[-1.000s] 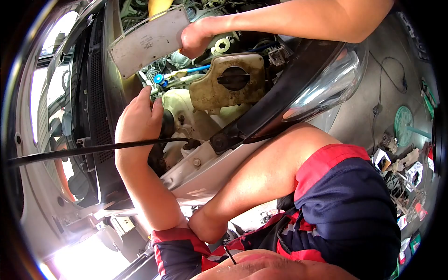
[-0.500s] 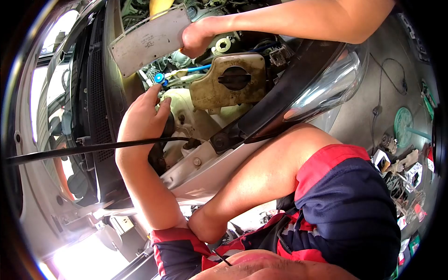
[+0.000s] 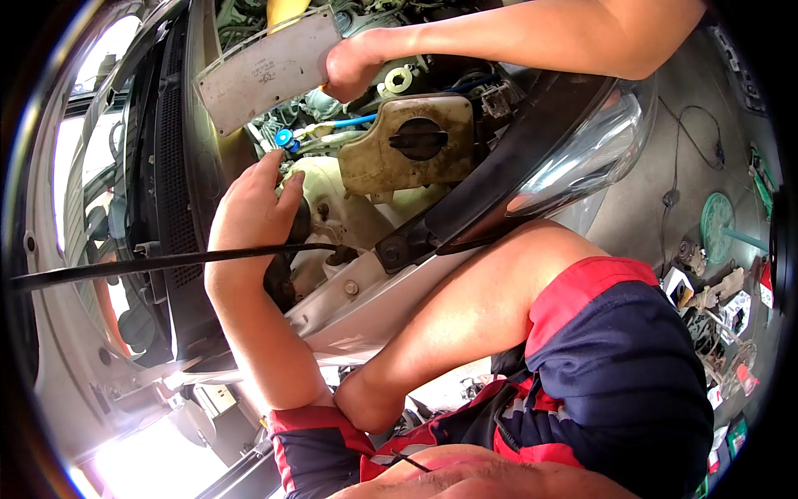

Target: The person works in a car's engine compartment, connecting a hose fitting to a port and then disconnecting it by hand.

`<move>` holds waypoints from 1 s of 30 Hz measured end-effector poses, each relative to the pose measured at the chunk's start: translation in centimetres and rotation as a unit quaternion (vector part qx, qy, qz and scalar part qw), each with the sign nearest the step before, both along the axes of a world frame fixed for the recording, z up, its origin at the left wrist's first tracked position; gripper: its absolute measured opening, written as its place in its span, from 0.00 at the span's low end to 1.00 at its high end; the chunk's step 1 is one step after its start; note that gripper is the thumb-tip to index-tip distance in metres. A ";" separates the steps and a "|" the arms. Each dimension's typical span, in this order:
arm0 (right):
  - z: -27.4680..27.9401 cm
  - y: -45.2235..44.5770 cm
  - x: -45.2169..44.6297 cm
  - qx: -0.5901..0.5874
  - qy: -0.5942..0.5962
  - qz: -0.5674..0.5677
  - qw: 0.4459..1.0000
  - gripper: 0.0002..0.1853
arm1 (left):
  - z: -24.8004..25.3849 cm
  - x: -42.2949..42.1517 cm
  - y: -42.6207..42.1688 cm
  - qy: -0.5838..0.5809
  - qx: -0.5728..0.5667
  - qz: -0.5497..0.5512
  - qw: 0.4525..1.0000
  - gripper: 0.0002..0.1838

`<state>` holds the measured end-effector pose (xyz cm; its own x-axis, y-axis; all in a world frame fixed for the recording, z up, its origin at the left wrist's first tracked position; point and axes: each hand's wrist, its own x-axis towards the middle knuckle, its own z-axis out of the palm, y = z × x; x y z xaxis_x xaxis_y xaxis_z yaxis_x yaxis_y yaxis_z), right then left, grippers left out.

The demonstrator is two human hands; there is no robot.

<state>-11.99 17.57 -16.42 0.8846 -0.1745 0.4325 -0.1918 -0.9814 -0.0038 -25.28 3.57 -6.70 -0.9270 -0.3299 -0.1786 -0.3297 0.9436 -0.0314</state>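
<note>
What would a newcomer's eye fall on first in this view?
Probably the grimy, yellowed reservoir with its black cap, in the upper middle of the picture. Next comes the grey plate up and to its left, with a hand at its right end. A vivid blue fitting shows just below that plate.

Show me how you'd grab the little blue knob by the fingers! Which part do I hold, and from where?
I'd pinch the blue knob around its edge, thumb and fingers on opposite sides, because it looks round. I'd probably come from the side where the left hand is: its fingertips are close, while a blue hose lies over on the other side.
</note>
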 end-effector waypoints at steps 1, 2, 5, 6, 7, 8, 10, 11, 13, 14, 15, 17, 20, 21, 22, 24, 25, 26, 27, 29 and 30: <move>0.0 0.0 0.0 0.003 -0.002 -0.001 1.000 0.06 | -0.1 -0.1 0.0 0.001 0.011 -0.001 1.000 0.25; -0.1 0.0 0.1 0.006 -0.005 -0.002 1.000 0.06 | -0.2 -0.1 0.0 0.002 0.021 -0.001 1.000 0.25; -0.3 -0.1 0.4 0.011 -0.019 0.001 1.000 0.06 | -0.2 -0.2 0.1 -0.002 0.027 -0.001 1.000 0.24; -0.5 -0.2 0.5 0.012 -0.024 0.003 1.000 0.06 | -0.2 -0.2 0.2 -0.004 0.024 -0.001 1.000 0.24; -0.6 -0.2 0.6 0.016 -0.019 0.004 1.000 0.06 | -0.2 -0.2 0.2 -0.005 0.025 -0.001 1.000 0.24; -0.5 -0.3 0.6 0.020 -0.015 0.005 1.000 0.07 | -0.2 -0.3 0.2 -0.006 0.025 0.000 1.000 0.24; -0.4 -0.3 0.4 0.026 -0.012 0.005 1.000 0.07 | -0.2 -0.3 0.1 -0.006 0.025 0.000 1.000 0.24; -0.4 -0.3 0.5 0.028 -0.013 0.004 1.000 0.07 | -0.3 -0.2 0.1 -0.006 0.024 -0.001 1.000 0.24; -0.4 -0.3 0.5 0.031 -0.015 0.002 0.999 0.07 | -0.3 -0.2 0.0 -0.006 0.023 -0.002 1.000 0.24; -0.6 -0.3 0.6 0.031 -0.017 0.000 0.999 0.07 | -0.3 -0.2 0.0 -0.007 0.022 -0.001 1.000 0.23; -0.7 -0.3 0.8 0.031 -0.019 -0.001 0.999 0.07 | -0.3 -0.2 0.0 -0.008 0.022 -0.001 1.000 0.23; -0.9 -0.5 1.1 0.028 -0.024 0.005 0.999 0.06 | -0.3 -0.2 0.1 -0.007 0.021 -0.002 1.000 0.24; -0.8 -0.5 1.0 0.031 -0.023 0.006 0.999 0.06 | -0.2 -0.2 0.1 -0.010 0.018 -0.001 1.000 0.24; -0.8 -0.4 1.0 0.034 -0.020 0.005 0.999 0.06 | -0.2 -0.2 0.1 -0.011 0.017 0.000 1.000 0.24; -0.9 -0.5 1.1 0.029 -0.026 0.004 0.999 0.06 | -0.3 -0.3 0.0 -0.010 0.017 -0.002 1.000 0.24; -1.2 -0.6 1.5 0.019 -0.038 0.004 0.999 0.06 | -0.3 -0.2 -0.1 -0.009 0.016 -0.006 1.000 0.24; -1.3 -0.7 1.6 0.016 -0.038 0.008 0.999 0.06 | -0.3 -0.2 -0.1 -0.008 0.016 -0.006 1.000 0.24; -1.3 -0.7 1.6 0.014 -0.038 0.012 0.999 0.06 | -0.3 -0.2 0.0 -0.007 0.016 -0.006 1.000 0.24; -1.3 -0.7 1.6 0.011 -0.038 0.016 0.999 0.06 | -0.2 -0.2 0.0 -0.007 0.016 -0.007 1.000 0.24; -1.4 -0.7 1.6 0.022 -0.047 0.014 0.999 0.06 | -0.2 -0.1 -0.1 -0.005 0.016 -0.009 1.000 0.25; -1.4 -0.7 1.7 0.022 -0.044 0.012 0.999 0.06 | -0.2 -0.1 -0.1 -0.004 0.016 -0.010 1.000 0.25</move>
<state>-10.32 16.83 -17.86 0.8473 -0.1747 0.5015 -0.1662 -0.9841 -0.0620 -25.39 3.47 -6.95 -0.9317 -0.3051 -0.1972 -0.3105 0.9506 -0.0036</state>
